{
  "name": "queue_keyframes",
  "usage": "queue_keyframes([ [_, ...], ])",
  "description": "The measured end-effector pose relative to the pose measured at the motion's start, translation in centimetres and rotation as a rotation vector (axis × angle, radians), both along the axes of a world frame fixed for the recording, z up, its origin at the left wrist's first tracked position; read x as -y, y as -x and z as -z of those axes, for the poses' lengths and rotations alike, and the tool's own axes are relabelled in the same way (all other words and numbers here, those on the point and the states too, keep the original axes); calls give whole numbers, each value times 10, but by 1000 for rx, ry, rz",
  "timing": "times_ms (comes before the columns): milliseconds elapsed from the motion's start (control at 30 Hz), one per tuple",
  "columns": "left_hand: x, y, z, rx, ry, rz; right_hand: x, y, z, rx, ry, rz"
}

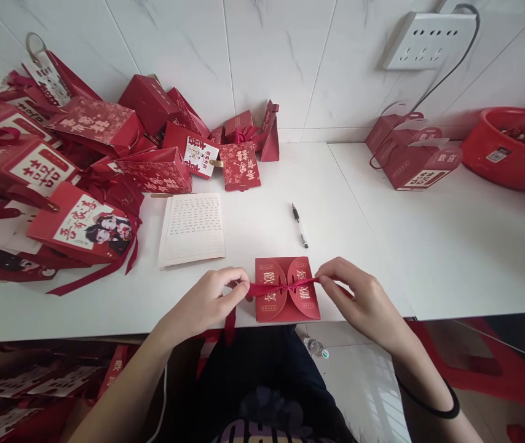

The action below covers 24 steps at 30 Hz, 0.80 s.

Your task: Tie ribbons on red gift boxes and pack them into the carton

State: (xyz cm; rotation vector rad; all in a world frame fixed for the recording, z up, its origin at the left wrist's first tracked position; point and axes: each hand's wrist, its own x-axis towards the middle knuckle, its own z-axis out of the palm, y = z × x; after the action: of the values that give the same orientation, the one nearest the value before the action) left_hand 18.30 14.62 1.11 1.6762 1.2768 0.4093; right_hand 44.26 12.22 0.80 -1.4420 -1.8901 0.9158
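Observation:
A red gift box [269, 307] with gold lettering and two curved flaps lies at the table's front edge. A dark red ribbon [262, 288] crosses over it, with a small knot where the flaps meet. My left hand [211, 295] pinches the ribbon at the left of the box, and a loose tail hangs below the table edge. On the right, my right hand [355, 295] pinches the other end between thumb and finger. Between both hands the ribbon is stretched nearly straight.
A pen [299, 224] and an open notebook [193, 227] with handwriting lie beyond the box. Many red gift boxes [91, 123] are piled on the left. At the back right stand more boxes [423, 163] and a red basin [502, 166], below a wall power strip [431, 42].

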Motion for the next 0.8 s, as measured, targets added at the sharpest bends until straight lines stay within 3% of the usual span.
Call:
queue_keyframes([
  [167,-8,-2,-4,197,333,55,-7,-5,-4,-112,303,-19],
  [267,-14,-2,-2,196,380,104,-12,-11,-3,-184,410,-71],
  [500,-25,6,24,362,498,300,-24,-21,10,-300,553,-190],
  [633,-29,8,36,434,568,325,-28,-21,16,-325,565,-207],
  [800,-32,7,39,488,676,328,-30,-25,24,-359,602,-222],
])
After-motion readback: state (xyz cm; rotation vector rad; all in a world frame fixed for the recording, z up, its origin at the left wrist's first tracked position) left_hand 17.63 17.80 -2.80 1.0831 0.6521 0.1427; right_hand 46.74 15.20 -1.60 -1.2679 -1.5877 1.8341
